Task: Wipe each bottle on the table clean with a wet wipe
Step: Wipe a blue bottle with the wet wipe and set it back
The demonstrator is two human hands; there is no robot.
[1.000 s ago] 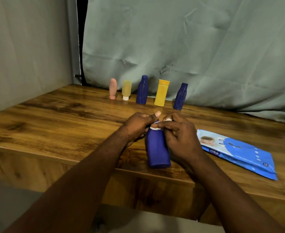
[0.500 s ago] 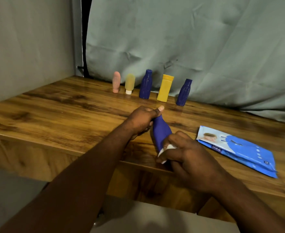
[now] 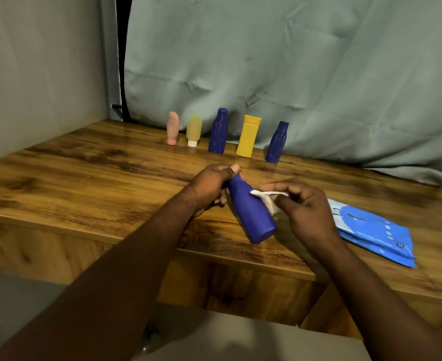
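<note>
Two bare arms reach over a wooden bench [image 3: 84,183]. The left hand [image 3: 209,186] has its grip curled round the top of a tilted blue bottle [image 3: 251,214] near the front edge. The right hand [image 3: 306,212] has its grip pinching a white wet wipe [image 3: 268,197] against the bottle's side. A blue wipes pack [image 3: 371,227] lies to the right. A row of five bottles [image 3: 218,131] stands at the far edge.

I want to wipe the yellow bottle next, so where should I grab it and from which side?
Probably round the middle of the yellow bottle, below its cap, coming from the front. It stands upright with straight sides, the curtain hangs close behind, and the dark blue bottle on its left and the dark blue bottle on its right stand apart from it, leaving room for fingers.
</note>
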